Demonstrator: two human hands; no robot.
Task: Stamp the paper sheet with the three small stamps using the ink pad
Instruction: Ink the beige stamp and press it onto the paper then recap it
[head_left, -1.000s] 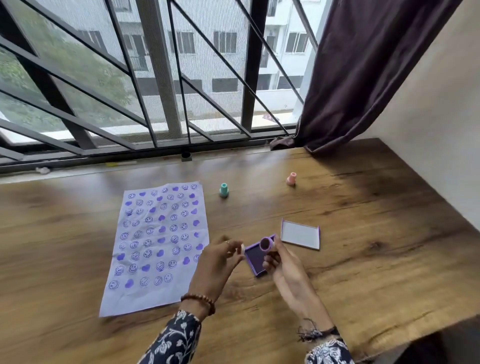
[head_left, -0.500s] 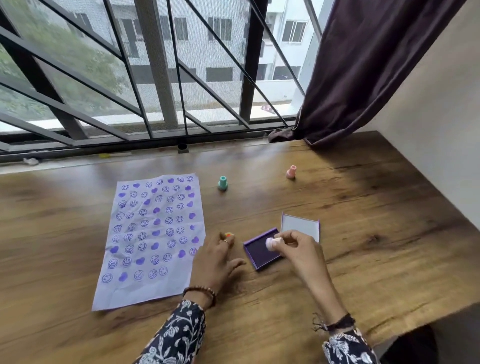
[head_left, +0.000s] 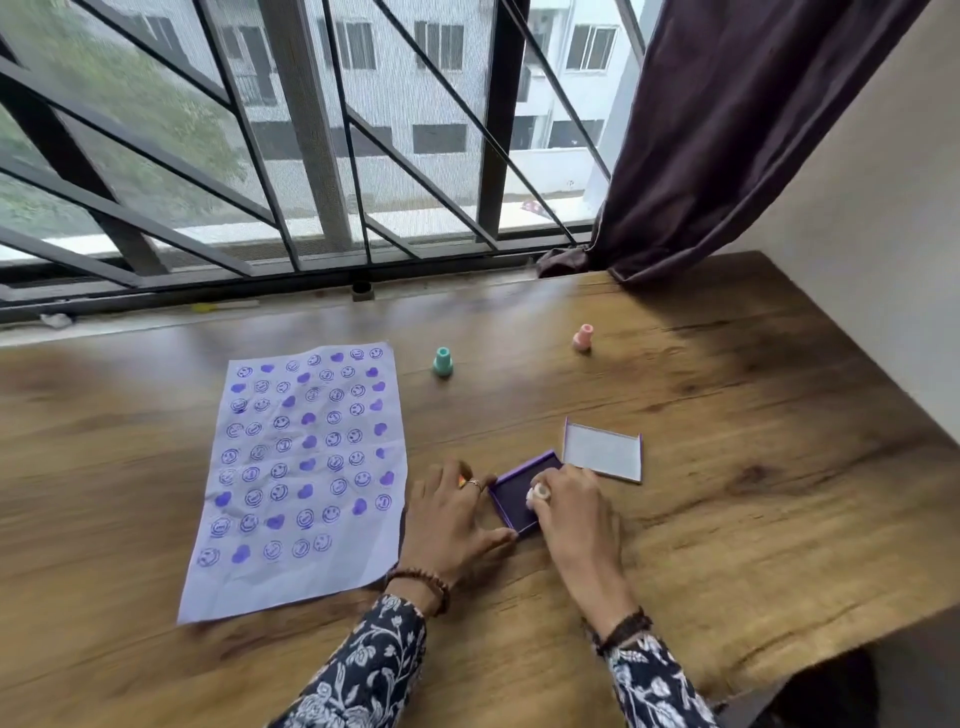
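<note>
A pale paper sheet (head_left: 306, 467) covered with purple smiley and heart prints lies on the wooden table. The purple ink pad (head_left: 517, 491) sits to its right. My right hand (head_left: 569, 506) is shut on a small white stamp (head_left: 536, 494) and presses it down onto the pad. My left hand (head_left: 449, 514) rests flat beside the pad, fingers touching its left edge and corner. A teal stamp (head_left: 442, 361) and a pink stamp (head_left: 583, 338) stand upright farther back on the table.
The ink pad's lid (head_left: 602, 451) lies open side up just behind my right hand. A barred window runs along the table's far edge, a dark curtain (head_left: 727, 135) hangs at the back right, and a wall borders the right side.
My right hand turned the white stamp over from face up and lowered it onto the ink pad. My left hand came down beside the pad and now touches its edge.
</note>
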